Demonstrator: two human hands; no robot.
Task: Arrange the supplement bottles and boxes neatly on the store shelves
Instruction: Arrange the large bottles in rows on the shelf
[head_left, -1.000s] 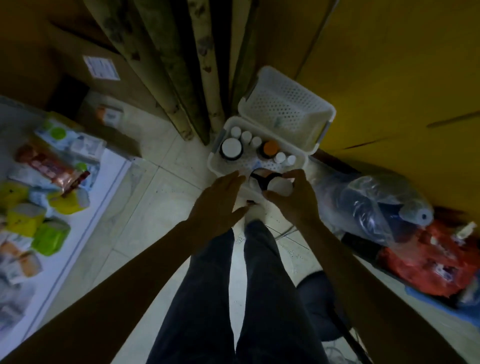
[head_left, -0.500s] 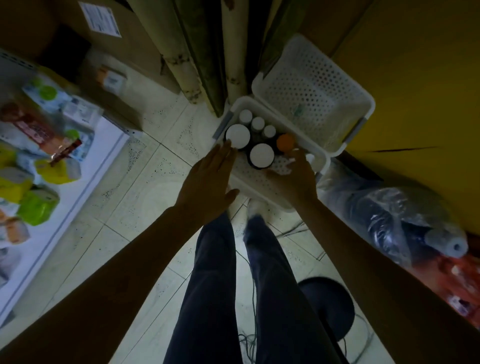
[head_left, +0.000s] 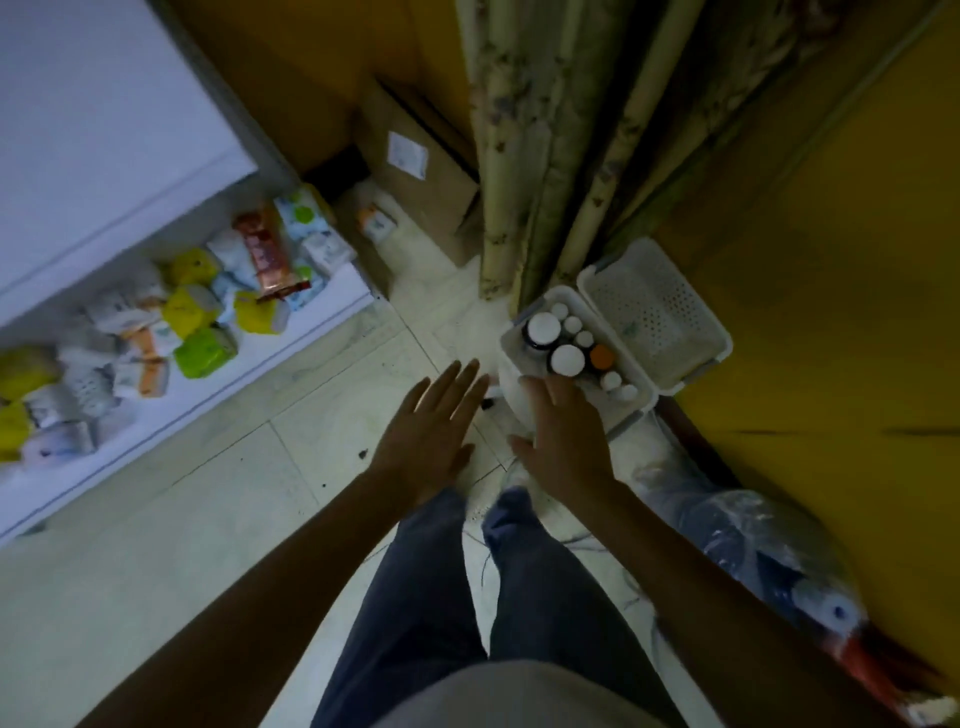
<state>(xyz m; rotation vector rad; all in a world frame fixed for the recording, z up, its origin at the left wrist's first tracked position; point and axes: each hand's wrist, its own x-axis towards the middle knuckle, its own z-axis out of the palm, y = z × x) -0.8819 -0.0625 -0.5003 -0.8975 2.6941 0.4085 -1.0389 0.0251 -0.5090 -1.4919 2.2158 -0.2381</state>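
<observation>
Both hands are hovering spread and empty, left hand (head_left: 431, 426) at seven o'clock of the white basket (head_left: 514, 379), right hand (head_left: 563, 441) over its near rim, where supplement bottles (head_left: 569, 359) are standing, so fetching is probably beginning, calling for gripping one and carrying it to the nine o'clock shelf (head_left: 311, 325).

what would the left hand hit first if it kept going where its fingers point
Likely the near corner of the white basket of bottles; the left hand aims straight fingers at it, though depth is unclear.
</observation>
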